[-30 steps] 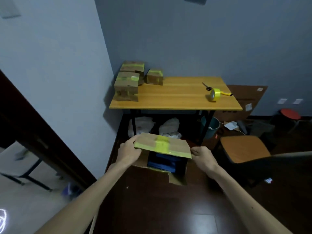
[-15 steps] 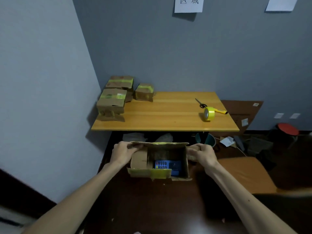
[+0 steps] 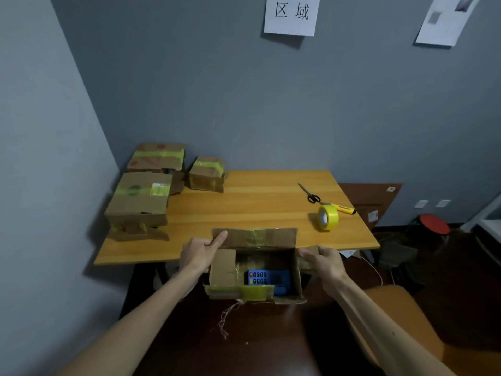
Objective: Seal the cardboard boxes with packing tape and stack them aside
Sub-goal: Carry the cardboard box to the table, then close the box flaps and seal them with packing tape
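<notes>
An open cardboard box (image 3: 254,270) is being held in front of the near edge of the wooden table (image 3: 244,207), between the 2 hands; whether it is touching that edge cannot be told. Its left side is being gripped by the left hand (image 3: 199,253), with the index finger laid straight along the raised far flap and the other fingers curled out of sight behind the wall. Its right flap is being pinched by the right hand (image 3: 324,260), thumb on top and fingers curled beneath. The top is being left wide open, and a blue device (image 3: 267,278) with rows of buttons is being shown inside. Old yellow tape is being carried on the near flap, and a frayed string (image 3: 227,316) is being left hanging below it.

On the table's right part, well apart from the box, a yellow tape roll (image 3: 328,217) is being kept on edge, with a yellow utility knife (image 3: 343,208) just behind it and scissors (image 3: 309,193) beyond. At the left back corner, 3 taped boxes (image 3: 139,202) are being kept together (2 of them against the wall). The space to the right of the arms is being taken up by an orange chair seat (image 3: 401,308), and a red stool (image 3: 433,223) is being kept beyond the table's right end
</notes>
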